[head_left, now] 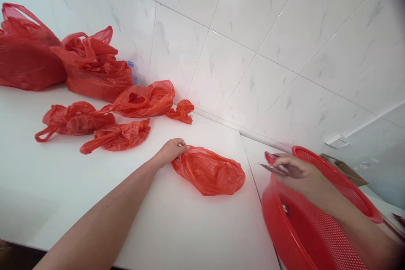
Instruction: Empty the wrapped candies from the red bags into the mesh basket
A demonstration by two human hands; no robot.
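Observation:
My left hand (171, 150) reaches across the white counter and pinches the near end of a crumpled red plastic bag (210, 173) lying flat there. My right hand (292, 168) hovers over the rim of a red perforated basket (284, 223) at the right. Its fingers are closed on a small thin item with a red tip (271, 161) that I cannot make out.
Several more red plastic bags lie on the white counter (79, 185): two full ones (28, 55) (95, 67) at the far left against the tiled wall, flatter ones (142, 100) (76, 119) (118, 136) in front. A cardboard box (343, 168) sits behind the basket.

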